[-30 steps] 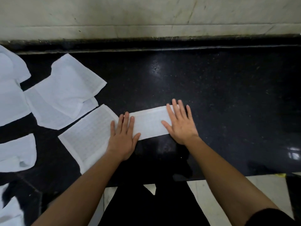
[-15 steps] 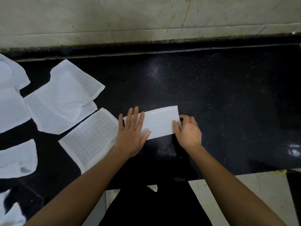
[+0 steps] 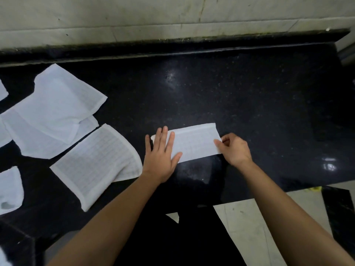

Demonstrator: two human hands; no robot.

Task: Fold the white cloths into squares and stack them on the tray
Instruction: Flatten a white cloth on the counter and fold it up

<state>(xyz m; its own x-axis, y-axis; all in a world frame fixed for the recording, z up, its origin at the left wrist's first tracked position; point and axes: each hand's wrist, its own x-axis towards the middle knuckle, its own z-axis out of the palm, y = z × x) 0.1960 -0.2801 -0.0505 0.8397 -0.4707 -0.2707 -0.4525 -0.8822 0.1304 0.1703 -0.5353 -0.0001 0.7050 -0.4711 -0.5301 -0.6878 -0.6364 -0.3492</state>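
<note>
A white cloth folded into a long strip (image 3: 196,144) lies on the black counter (image 3: 240,96) near its front edge. My left hand (image 3: 160,155) presses flat on the strip's left end, fingers straight. My right hand (image 3: 233,148) pinches the strip's right end between thumb and curled fingers. No tray is in view.
Several unfolded white cloths lie to the left: one flat cloth (image 3: 98,164) just beside my left hand, an overlapping pair (image 3: 51,114) behind it, another cloth (image 3: 9,189) at the left edge. A pale wall (image 3: 172,16) runs behind the counter. Tiled floor (image 3: 249,217) shows below.
My right hand went from lying flat on the strip to curling at its right end and pinching it. My left hand stayed pressed on the left end.
</note>
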